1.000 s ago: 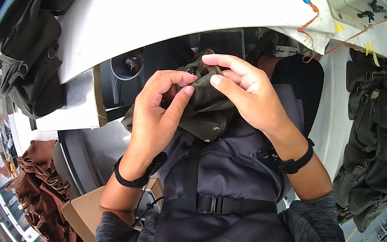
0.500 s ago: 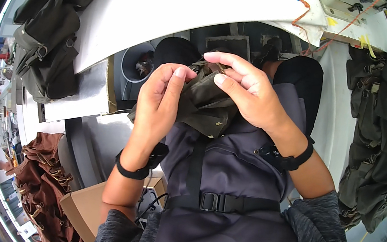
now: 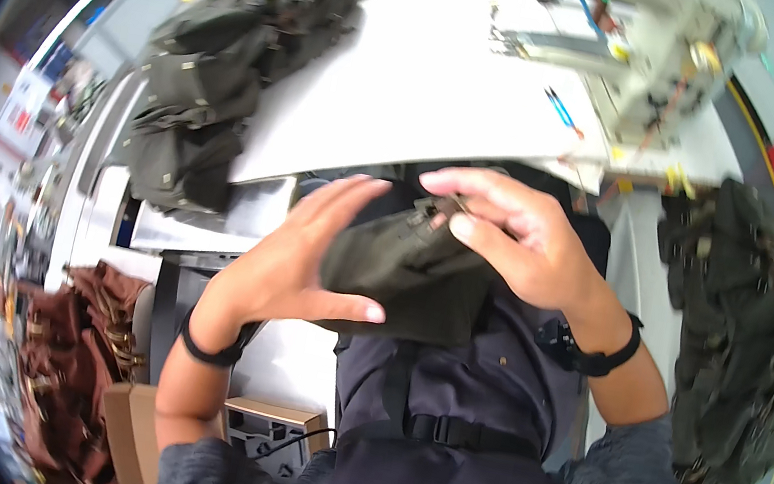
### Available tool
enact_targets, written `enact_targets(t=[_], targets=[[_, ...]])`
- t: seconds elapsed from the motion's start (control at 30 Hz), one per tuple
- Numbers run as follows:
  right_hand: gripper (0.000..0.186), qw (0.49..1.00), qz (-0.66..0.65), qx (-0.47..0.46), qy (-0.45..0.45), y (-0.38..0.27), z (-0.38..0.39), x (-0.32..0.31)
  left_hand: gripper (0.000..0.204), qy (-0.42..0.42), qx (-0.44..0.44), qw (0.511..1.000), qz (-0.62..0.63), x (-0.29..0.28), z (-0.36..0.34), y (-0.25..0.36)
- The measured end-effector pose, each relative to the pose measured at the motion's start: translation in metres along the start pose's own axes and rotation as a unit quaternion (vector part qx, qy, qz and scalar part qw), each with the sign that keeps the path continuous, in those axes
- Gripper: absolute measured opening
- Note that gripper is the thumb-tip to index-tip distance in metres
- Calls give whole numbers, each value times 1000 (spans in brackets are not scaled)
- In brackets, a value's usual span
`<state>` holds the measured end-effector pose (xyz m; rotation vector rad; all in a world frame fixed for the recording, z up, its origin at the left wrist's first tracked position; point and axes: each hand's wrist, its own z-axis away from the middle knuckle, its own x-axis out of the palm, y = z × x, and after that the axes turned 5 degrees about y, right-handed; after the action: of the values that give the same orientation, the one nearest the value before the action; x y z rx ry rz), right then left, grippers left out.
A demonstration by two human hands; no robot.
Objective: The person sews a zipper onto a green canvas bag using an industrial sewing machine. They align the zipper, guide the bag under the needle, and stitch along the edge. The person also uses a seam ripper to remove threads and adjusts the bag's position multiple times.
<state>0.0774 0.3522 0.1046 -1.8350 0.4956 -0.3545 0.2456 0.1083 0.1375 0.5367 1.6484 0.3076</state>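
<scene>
An olive-green canvas bag (image 3: pixel 408 301) rests over my lap on a dark apron, with a zipper and small fittings along its raised top edge. My right hand (image 3: pixel 509 241) grips that top edge, thumb over the fabric and index finger arched above it. My left hand (image 3: pixel 298 258) is at the bag's left side, fingers stretched out and apart from the thumb, which lies along the bag's front. Motion blur hides the fine detail at the fingertips.
A white table (image 3: pixel 414 74) spans ahead, holding an olive bag pile (image 3: pixel 192 130) at left, a sewing machine (image 3: pixel 665 83) and a blue tool (image 3: pixel 560 107). More olive bags (image 3: pixel 729 317) hang at right, brown ones (image 3: pixel 75 355) at lower left beside a cardboard box (image 3: pixel 129 434).
My left hand has come away from the bag's top edge and spread out lower left. My right hand still grips the edge. The view has shifted, showing more of the table and machine.
</scene>
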Motion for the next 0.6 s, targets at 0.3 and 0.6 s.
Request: enact_targets(t=[0.3,0.6], targets=[[34,998,-15,-1,-62,-25,-1,4,112,-156,164,933,279,15,-52,-1],[30,974,194,17,-119,-31,-18,46,97,-366,-143,920,13,-20,-40,1]])
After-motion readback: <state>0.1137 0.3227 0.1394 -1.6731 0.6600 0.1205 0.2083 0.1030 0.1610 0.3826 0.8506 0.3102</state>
